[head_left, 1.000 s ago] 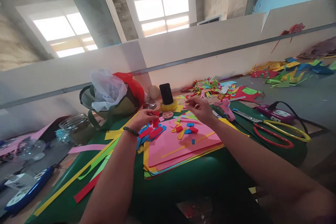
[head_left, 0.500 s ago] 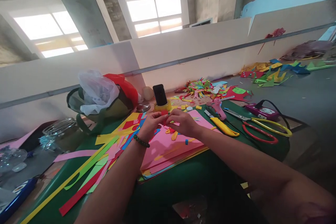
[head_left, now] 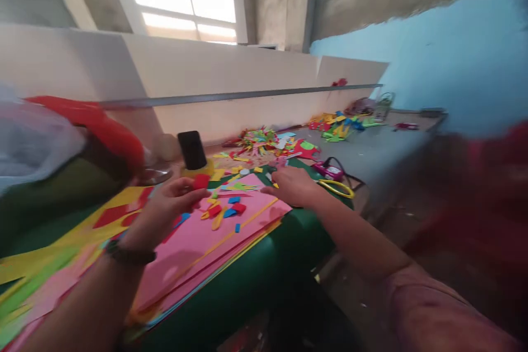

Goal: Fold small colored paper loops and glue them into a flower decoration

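Note:
My left hand (head_left: 173, 201) pinches a small red paper piece (head_left: 201, 181) between thumb and fingers, above a stack of pink paper sheets (head_left: 177, 264). My right hand (head_left: 295, 184) is over the right edge of the stack, thumb apart from the fingers, with nothing visible in it. Just past its fingers lies a pink glue gun (head_left: 281, 162), partly hidden. Yellow-handled scissors (head_left: 340, 190) stick out beyond that hand, which covers the rest of them. Small red paper scraps (head_left: 239, 208) and blue ones lie on the pink sheet between my hands.
A phone (head_left: 192, 149) stands upright in a yellow holder behind my left hand. At left is a bag with white plastic (head_left: 37, 126) and red material. Coloured strips (head_left: 37, 286) lie front left. Behind sit a heap of cut paper (head_left: 259, 140) and a purple device (head_left: 330, 170) with a black cord.
My view has swung right. My hands have parted: the left keeps the red paper piece, while the right has moved away to the right, toward the glue gun and scissors.

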Tool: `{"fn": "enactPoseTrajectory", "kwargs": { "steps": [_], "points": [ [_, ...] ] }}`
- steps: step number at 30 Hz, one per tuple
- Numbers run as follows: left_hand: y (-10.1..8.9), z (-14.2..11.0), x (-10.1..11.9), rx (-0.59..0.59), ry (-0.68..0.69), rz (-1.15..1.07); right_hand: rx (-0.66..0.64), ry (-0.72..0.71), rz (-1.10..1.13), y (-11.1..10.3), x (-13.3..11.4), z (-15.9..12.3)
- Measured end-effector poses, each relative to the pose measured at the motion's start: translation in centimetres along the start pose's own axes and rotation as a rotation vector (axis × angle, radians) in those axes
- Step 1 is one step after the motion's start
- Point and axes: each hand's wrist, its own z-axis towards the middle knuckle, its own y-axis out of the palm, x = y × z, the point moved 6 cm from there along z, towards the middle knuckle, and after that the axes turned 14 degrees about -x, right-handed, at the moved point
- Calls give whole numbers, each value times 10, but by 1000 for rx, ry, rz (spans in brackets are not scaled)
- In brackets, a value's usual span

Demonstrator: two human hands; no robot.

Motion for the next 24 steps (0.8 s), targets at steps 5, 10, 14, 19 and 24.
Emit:
{"fn": "enactPoseTrajectory", "kwargs": {
  "steps": [5, 10, 14, 19, 24],
  "points": [
    [10, 1, -4, -116, -68, 137, -34, 246, 69, 8, 80, 36],
    [14, 3, -13, -218, -140, 179, -84, 166, 465, 36, 89, 76],
    [17, 4, -20, -383, -220, 225, 18, 172, 528, 31, 90, 74],
    [12, 3, -38, -537, -388, 335, 259, 31, 611, -5, 89, 40],
    [1, 4, -63, -547, -540, 328, 222, -218, 738, -12, 43, 0]
  ]
}}
